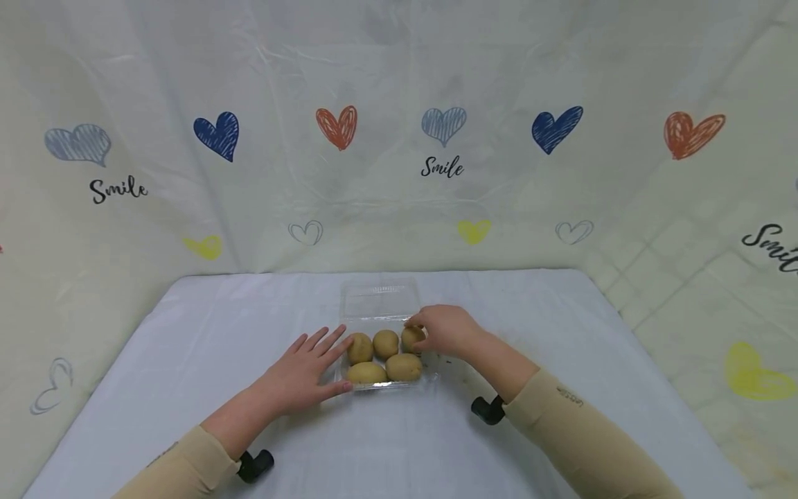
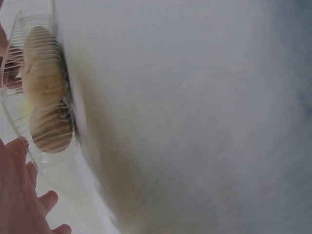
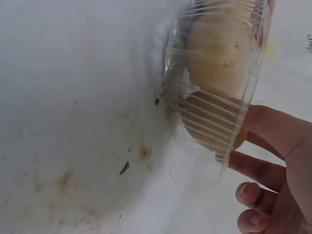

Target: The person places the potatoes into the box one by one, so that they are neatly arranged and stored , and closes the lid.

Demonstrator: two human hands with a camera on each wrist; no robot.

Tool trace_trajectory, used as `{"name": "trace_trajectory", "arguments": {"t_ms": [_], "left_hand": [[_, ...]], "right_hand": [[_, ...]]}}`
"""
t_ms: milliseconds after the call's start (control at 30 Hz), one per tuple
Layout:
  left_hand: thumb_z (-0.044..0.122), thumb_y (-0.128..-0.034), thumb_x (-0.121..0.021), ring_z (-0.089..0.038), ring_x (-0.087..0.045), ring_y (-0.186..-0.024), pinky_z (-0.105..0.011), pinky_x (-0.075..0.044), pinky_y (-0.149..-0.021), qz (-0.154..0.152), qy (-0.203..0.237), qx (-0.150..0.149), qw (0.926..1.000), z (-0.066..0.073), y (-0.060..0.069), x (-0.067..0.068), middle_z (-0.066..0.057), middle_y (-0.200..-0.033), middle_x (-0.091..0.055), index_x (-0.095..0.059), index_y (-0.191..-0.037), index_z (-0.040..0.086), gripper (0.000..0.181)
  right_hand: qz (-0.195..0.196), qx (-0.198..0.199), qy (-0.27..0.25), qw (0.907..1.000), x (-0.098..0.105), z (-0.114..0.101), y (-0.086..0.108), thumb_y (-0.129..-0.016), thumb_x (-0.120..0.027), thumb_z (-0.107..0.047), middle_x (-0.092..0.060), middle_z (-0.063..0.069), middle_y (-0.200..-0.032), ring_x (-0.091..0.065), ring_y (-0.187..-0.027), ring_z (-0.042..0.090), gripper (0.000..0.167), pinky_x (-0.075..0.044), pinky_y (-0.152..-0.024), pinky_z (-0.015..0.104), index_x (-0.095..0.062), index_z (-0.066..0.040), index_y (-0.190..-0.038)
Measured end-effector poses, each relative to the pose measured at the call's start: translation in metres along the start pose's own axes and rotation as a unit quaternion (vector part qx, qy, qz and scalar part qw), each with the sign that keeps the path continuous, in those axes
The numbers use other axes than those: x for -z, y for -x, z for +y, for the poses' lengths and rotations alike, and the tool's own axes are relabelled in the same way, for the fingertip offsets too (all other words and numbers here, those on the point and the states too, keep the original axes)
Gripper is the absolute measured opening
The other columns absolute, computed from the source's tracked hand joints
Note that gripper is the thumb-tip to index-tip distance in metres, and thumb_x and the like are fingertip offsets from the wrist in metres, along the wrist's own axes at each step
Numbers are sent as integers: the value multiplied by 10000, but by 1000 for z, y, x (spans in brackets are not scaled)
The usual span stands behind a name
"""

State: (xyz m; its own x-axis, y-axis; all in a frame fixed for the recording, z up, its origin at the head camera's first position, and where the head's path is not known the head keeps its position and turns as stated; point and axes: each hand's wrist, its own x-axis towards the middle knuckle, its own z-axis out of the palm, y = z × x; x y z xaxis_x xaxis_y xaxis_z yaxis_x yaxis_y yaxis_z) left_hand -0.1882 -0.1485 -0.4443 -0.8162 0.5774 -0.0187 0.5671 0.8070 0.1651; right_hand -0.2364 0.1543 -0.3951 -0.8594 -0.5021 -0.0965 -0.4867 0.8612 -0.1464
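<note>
A clear plastic clamshell box (image 1: pixel 382 387) stands on the table with its lid (image 1: pixel 382 299) folded back, away from me. Several potatoes lie in it, among them a back middle one (image 1: pixel 386 344) and a front right one (image 1: pixel 404 367). My right hand (image 1: pixel 450 328) reaches over the right rim and grips the back right potato (image 1: pixel 411 337) between thumb and fingers; the right wrist view shows that potato (image 3: pixel 209 122) through the ribbed wall. My left hand (image 1: pixel 299 378) is spread at the box's left side, thumb by the front left corner, fingertips at the back left potato (image 1: pixel 359 348).
A white cloth covers the table (image 1: pixel 536 326). Brown dirt crumbs (image 3: pixel 125 168) and smears lie on it to the right of the box. Behind stands a pale curtain (image 1: pixel 386 187) printed with hearts and the word Smile.
</note>
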Motion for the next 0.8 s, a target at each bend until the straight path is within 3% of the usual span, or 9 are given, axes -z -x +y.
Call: {"name": "trace_trajectory", "arguments": {"t_ms": [200,433,800], "left_hand": [[712,-927,-448,-335,-174,-1498,-582,-170,-1171,16,19,21,10000,0,0,0,-6,-1660,-144,-229,-1594,252,839],[723,-928,-425,-340,-173,-1497,-585,-162,-1172,-3,60,17,10000,1,1,0,-7,-1661,-140,-224,-1595,246,844],[715,-923,-451,-312,-163,-1503,-565,-160,-1178,14,35,67,10000,-1,0,-2,11,-1663,-135,-213,-1594,267,841]], "right_hand": [[-49,78,-428,9990,3,1,5,-844,-792,-250,-688,-85,-1090,-629,-1053,149,318,-498,-887,357,-738,-249,-1158],[103,311,-132,9994,-7,-2,4,-845,-803,-249,-623,-81,-967,-596,-869,113,300,-509,-743,318,-685,-213,-1118],[245,61,-365,9990,-7,7,9,-847,-789,-312,-668,-63,-1049,-612,-923,134,311,-501,-777,335,-701,-254,-1140]]}}
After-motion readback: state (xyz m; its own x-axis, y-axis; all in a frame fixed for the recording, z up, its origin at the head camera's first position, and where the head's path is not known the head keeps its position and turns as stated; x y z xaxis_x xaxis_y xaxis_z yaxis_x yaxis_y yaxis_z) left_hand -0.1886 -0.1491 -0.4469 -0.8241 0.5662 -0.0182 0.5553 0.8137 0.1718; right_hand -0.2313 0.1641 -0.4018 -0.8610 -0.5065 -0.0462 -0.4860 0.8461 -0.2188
